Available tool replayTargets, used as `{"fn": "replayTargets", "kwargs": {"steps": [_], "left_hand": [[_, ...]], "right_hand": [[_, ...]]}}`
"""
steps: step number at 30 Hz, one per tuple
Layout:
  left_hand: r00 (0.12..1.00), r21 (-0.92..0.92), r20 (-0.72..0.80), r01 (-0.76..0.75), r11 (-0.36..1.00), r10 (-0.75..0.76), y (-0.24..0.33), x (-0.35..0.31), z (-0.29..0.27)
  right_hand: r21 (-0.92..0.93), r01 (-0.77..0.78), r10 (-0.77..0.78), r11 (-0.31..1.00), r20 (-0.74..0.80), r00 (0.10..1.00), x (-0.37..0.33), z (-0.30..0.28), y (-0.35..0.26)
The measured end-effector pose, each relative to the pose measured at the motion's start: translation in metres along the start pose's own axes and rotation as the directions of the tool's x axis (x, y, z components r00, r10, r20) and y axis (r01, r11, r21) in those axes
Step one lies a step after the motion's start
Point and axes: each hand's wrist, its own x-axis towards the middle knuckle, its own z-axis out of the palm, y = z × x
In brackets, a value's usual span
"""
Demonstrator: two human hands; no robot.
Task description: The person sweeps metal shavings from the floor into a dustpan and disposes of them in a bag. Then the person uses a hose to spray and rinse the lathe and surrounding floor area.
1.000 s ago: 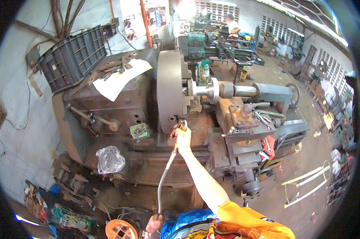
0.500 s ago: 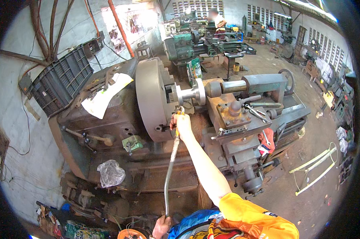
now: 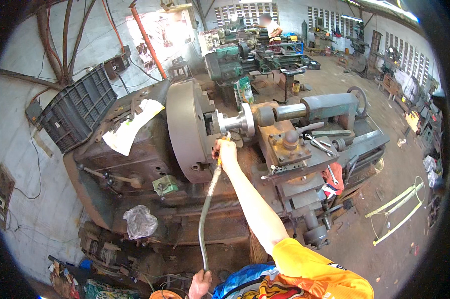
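Observation:
My right hand (image 3: 227,153) is closed around the yellow end of a grey flexible hose (image 3: 203,219), its tip just below a shiny flanged metal workpiece (image 3: 234,124). One end of that workpiece sits in the jaws of a big lathe chuck (image 3: 187,132); its flange is near the tailstock centre (image 3: 265,115). Down at the lower edge, my left hand (image 3: 200,284) grips the hose's lower stretch. The right fingers partly hide the hose's end fitting.
Right of the workpiece stands the tool post (image 3: 289,142) with wrenches (image 3: 320,144) on it. A white cloth (image 3: 130,129) lies on the headstock (image 3: 103,154). A clear plastic bag (image 3: 139,222) hangs at the lathe's front. Another person (image 3: 272,30) stands by far machines.
My view has shifted slightly. Both hands keep their hold on the hose, whose middle now bows a little more to the left. The right hand remains just below the workpiece.

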Motion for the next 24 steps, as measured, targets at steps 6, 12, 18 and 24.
{"fn": "replayTargets", "kwargs": {"steps": [6,12,18,24], "left_hand": [[0.998,-0.052,-0.006,0.055,0.997,-0.056,-0.016,-0.006,-0.005],[1.000,0.155,-0.018,0.011,0.988,-0.009,-0.032,0.002,-0.009],[0.887,-0.534,0.316,0.459,0.710,-0.336,-0.028,0.001,-0.029],[0.988,-0.128,0.076,0.144,0.981,-0.135,-0.030,0.000,-0.018]], "right_hand": [[0.078,-0.071,0.076,0.994,-0.065,0.995,-0.003,-0.021,0.015],[0.197,-0.166,0.202,0.966,-0.174,0.964,-0.002,-0.038,0.030],[-0.019,0.035,-0.039,0.999,-0.293,0.955,-0.017,-0.044,0.040],[-0.527,0.078,-0.366,0.846,-0.469,0.803,-0.022,-0.027,0.022]]}}
